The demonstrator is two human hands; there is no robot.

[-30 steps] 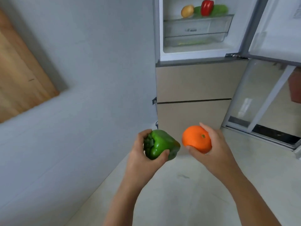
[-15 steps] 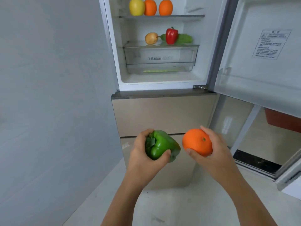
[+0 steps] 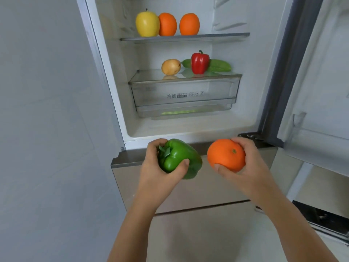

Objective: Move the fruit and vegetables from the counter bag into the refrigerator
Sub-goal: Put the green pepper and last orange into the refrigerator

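Head view: my left hand point(image 3: 158, 173) grips a green pepper point(image 3: 179, 157), my right hand point(image 3: 243, 167) an orange point(image 3: 226, 155), both just below the open refrigerator point(image 3: 188, 129). I judge this the carrying step; next, set each on a shelf point(image 3: 185, 37).

A home kitchen: an open refrigerator point(image 3: 188, 127) stands against a plain grey wall point(image 3: 47, 110), its glass shelves point(image 3: 226, 35) holding an apple point(image 3: 147, 23), oranges point(image 3: 189, 24), a potato point(image 3: 171, 67) and a red pepper point(image 3: 199, 62) above a clear drawer point(image 3: 185, 93).
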